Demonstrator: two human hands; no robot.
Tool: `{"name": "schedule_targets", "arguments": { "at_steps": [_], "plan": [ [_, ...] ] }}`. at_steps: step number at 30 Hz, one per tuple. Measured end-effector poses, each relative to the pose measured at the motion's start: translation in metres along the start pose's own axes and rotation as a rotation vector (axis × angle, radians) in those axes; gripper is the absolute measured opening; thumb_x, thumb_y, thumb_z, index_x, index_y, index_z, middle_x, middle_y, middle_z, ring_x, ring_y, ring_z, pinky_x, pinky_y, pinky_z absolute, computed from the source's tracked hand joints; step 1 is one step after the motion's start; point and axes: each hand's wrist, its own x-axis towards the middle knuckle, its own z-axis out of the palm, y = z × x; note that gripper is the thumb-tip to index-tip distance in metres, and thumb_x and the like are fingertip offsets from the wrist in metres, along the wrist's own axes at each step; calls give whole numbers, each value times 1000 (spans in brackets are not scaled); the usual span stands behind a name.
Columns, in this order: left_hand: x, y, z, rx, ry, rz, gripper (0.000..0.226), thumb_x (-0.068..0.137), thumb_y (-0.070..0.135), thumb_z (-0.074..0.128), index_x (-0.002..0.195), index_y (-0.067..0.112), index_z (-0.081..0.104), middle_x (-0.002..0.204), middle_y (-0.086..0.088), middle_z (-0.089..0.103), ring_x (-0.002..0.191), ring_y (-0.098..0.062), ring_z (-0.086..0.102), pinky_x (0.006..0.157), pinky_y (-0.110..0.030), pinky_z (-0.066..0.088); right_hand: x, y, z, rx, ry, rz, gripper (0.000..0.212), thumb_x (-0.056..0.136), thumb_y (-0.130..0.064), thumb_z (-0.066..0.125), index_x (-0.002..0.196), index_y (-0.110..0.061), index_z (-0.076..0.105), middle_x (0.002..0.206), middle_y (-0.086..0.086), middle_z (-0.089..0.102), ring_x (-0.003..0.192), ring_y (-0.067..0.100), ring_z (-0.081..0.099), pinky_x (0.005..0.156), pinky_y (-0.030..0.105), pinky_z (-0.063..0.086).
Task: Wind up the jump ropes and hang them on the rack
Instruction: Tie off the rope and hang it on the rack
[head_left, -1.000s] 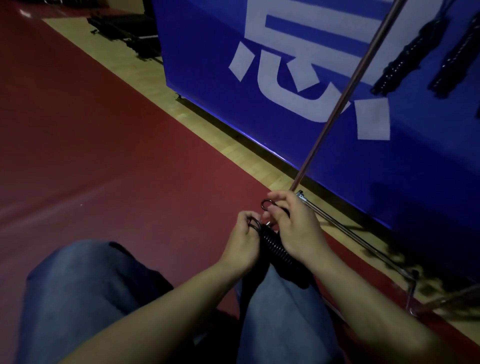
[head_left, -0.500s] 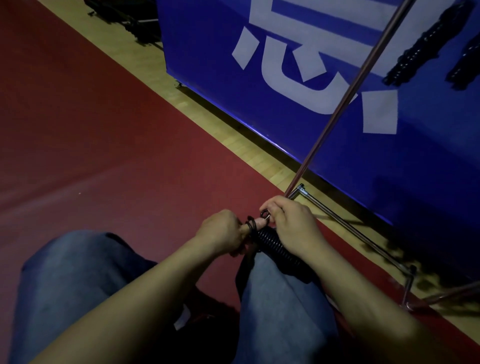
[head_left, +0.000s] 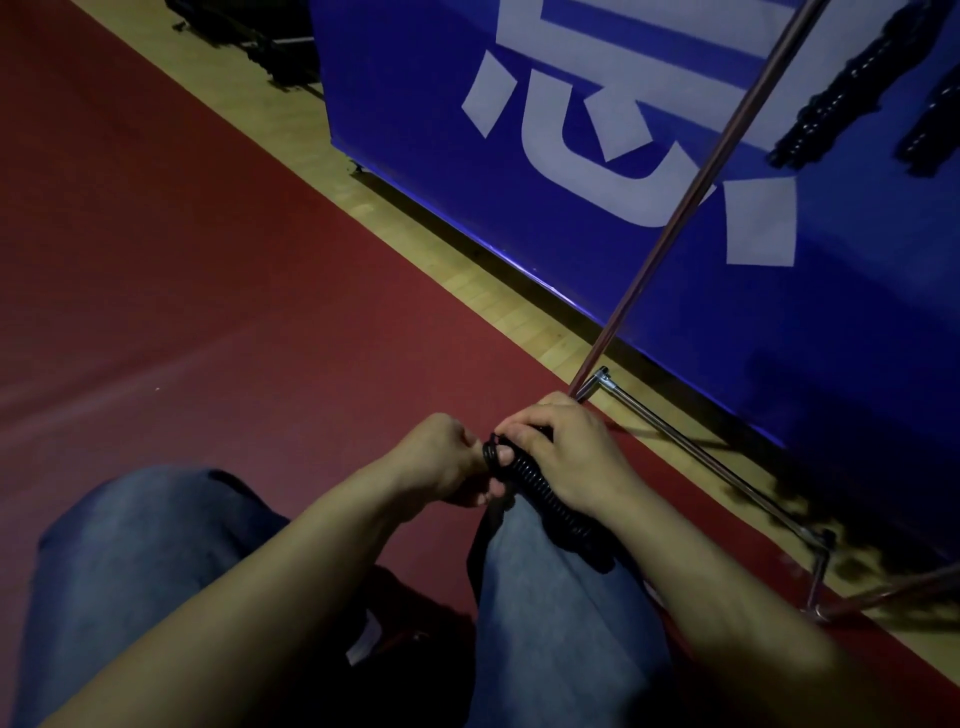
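Red floor (head_left: 208, 291), rack (head_left: 727, 467) base and blue board (head_left: 675, 322) standing on it

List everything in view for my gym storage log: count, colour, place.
wound jump rope: one, black, on the right knee, gripped by both hands
hung rope bundles: at least two, black, upper right, on the rack
rack: one, metal, slanted pole and floor bars, right
banner: one, blue with white lettering, behind the rack
floor mat: one, red, left
wood floor strip: tan, between mat and banner
jeans: blue, bottom
left hand: one, holding the rope's end
right hand: one, curled over the coil
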Motion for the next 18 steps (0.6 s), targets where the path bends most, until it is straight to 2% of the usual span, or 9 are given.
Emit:
{"name": "schedule_targets", "arguments": {
  "at_steps": [3,6,8,11,13,18],
  "plan": [
    [1,0,-5,-28,-15,-2,26,93,15,67,93,-11,69,64,-10,66,51,-14,61,56,-25,56,2,-1,0,-9,-51,26,18,96,-25,57,101,-28,75,101,-4,62,95,9,56,80,23,39],
    [2,0,-5,-209,-88,-63,19,97,7,59,97,-10,68,63,-8,64,54,-12,61,60,-22,57,3,0,0,-3,-58,25,19,97,-25,57,105,-26,74,98,-5,60,94,9,56,81,22,40],
    [2,-2,-2,-313,-102,-105,18,98,0,52,97,-7,68,68,-9,65,59,-13,61,63,-23,58,2,-1,1,-58,-70,-18,20,96,-25,58,109,-24,73,96,-7,58,95,10,55,87,25,43],
    [4,-4,5,-411,-44,-113,23,96,-6,47,102,-7,69,82,-14,67,70,-17,62,69,-27,58,4,-5,6,-193,-67,-63,23,96,-28,57,114,-24,71,100,-5,59,101,14,51,92,29,41],
    [4,-4,11,-434,13,-90,24,96,-6,48,105,-6,71,90,-14,70,74,-16,64,71,-27,58,5,-5,8,-185,-37,-44,22,95,-29,58,113,-23,70,105,-3,62,104,17,51,92,31,41],
    [4,-2,16,-439,182,27,18,94,0,60,101,4,75,84,-11,72,61,-18,64,67,-33,61,2,-1,6,-47,6,-20,17,95,-30,57,106,-22,68,104,-5,65,101,16,57,89,36,46]
  ]
}}
